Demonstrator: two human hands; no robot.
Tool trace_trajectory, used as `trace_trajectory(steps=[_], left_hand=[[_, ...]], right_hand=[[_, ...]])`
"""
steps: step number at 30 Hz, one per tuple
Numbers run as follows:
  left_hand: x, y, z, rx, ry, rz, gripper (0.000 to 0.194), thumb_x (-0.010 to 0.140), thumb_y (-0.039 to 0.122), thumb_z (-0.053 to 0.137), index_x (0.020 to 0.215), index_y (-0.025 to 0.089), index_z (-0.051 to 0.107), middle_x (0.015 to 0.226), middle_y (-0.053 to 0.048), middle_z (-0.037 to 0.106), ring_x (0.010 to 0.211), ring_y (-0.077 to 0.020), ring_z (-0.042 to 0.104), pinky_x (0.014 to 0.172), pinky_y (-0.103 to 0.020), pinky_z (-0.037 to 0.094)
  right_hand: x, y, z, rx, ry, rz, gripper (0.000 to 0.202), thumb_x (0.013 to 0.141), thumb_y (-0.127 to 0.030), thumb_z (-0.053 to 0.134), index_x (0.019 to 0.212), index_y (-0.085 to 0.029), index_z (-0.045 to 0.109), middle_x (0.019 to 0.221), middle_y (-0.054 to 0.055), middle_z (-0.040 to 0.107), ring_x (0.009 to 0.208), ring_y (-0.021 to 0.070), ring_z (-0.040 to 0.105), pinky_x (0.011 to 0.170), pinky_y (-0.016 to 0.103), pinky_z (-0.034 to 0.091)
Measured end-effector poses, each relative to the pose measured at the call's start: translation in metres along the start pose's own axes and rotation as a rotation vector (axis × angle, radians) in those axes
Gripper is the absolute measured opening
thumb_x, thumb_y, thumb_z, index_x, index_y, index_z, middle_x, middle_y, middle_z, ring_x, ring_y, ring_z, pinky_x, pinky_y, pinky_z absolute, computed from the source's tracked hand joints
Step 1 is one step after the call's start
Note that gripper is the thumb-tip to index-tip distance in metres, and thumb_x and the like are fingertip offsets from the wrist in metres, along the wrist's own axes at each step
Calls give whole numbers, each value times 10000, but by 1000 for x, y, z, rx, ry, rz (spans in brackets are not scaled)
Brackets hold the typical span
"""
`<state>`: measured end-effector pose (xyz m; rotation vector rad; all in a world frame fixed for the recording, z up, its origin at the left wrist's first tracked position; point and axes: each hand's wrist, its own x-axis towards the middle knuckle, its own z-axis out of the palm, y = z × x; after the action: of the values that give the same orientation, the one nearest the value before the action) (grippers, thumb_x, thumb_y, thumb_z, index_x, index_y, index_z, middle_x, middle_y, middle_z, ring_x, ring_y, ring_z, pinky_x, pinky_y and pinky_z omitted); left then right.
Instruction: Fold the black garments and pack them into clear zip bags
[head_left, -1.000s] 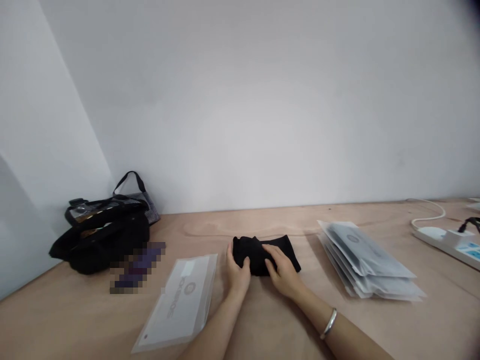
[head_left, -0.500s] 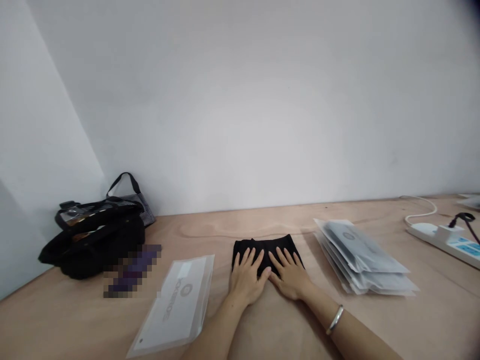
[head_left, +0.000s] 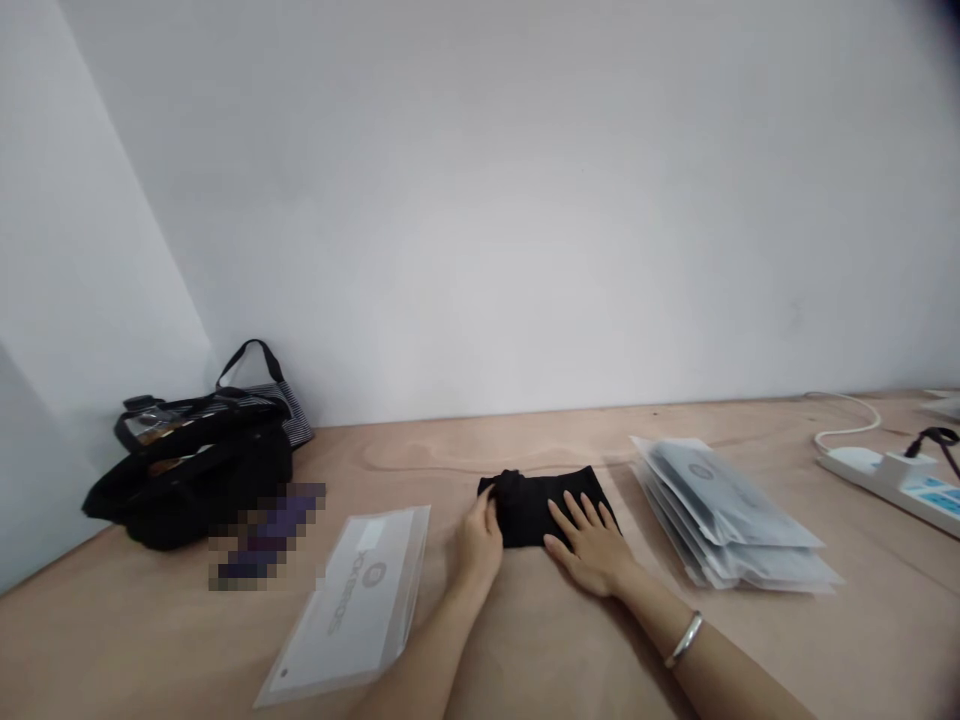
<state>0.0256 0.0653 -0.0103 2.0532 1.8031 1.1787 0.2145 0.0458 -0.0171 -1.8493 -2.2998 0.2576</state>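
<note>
A folded piece of black fabric (head_left: 536, 510) lies on the wooden table in front of me; what garment it is I cannot make out. At its left edge, my left hand (head_left: 481, 535) is closed with the fingers gripping the cloth, which bunches up at the upper left corner. My right hand (head_left: 589, 545) lies flat on the right part of the fabric with its fingers spread. A silver bangle (head_left: 684, 640) circles my right wrist.
On the left lies a flat frosted plastic bag (head_left: 352, 600) with printed lettering. A stack of filled frosted bags (head_left: 731, 515) stands to the right. Further off are a black tote bag (head_left: 202, 490) at the left and a white power strip (head_left: 892, 480) at the right.
My left hand has gone from lying flat on the fabric to gripping its left edge, where the cloth now bunches. My right hand stays flat on it.
</note>
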Motion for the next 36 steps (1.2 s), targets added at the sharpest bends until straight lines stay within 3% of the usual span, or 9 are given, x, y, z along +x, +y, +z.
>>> trace_trajectory(steps=[5,9,13,16,18,20,24,32,36], left_hand=[[-2,-16,-20,-19,204,-183,568,791,63,265,1346,172,210,1293,-102,451,1174,-208,434,939,-368,403],[-10,-19,-29,93,258,-151,691,678,-17,320,1332,195,253,1395,-54,294,1286,-176,253,1037,-334,297],[-12,-4,-30,325,118,154,524,743,38,340,1204,237,489,1408,4,283,1323,-216,119,1087,-443,121],[-11,6,-27,392,-32,346,409,844,212,360,1232,273,472,1408,-4,294,1321,-237,122,1072,-490,51],[-11,5,-22,427,-99,325,424,855,346,389,1275,297,414,1414,-26,279,1317,-274,120,1048,-531,25],[-11,-1,-18,451,-187,216,472,839,451,401,1292,320,380,1412,-50,283,1303,-330,142,1007,-595,18],[-11,-13,-11,461,-304,88,524,827,568,341,1304,353,340,1412,-65,280,1283,-370,177,962,-642,27],[-13,-12,-12,447,-300,91,522,826,566,334,1301,349,347,1411,-73,281,1285,-369,172,962,-637,24],[-2,-4,-13,437,-220,63,463,856,494,324,1263,298,427,1394,-81,319,1293,-332,176,991,-599,57]], right_hand=[[-1,13,-5,28,22,53,614,836,-625,168,1345,-300,277,1440,32,188,1313,265,89,1036,456,73],[-2,14,-7,16,73,42,609,841,-610,188,1327,-273,334,1427,50,235,1306,282,127,1028,465,95],[-3,8,-5,-13,118,26,610,842,-597,219,1332,-249,329,1418,85,252,1308,284,114,1022,493,70],[-4,4,-5,-23,116,-9,616,831,-622,212,1352,-296,259,1429,79,219,1312,289,82,1007,539,21],[-4,3,-5,-21,83,-14,621,817,-650,201,1351,-335,232,1436,69,194,1308,313,76,987,577,3],[-3,4,-4,-17,56,-5,622,808,-666,192,1345,-355,232,1440,61,182,1304,331,75,975,597,-3],[-3,4,-4,-13,43,1,621,805,-669,194,1344,-362,228,1441,52,179,1303,335,76,970,605,-4],[-5,2,-5,-3,29,18,610,809,-649,247,1343,-355,236,1441,40,188,1305,325,86,979,592,0],[6,1,-8,-29,143,10,522,867,-536,242,1300,-279,378,1367,73,361,1275,308,216,984,564,79]])
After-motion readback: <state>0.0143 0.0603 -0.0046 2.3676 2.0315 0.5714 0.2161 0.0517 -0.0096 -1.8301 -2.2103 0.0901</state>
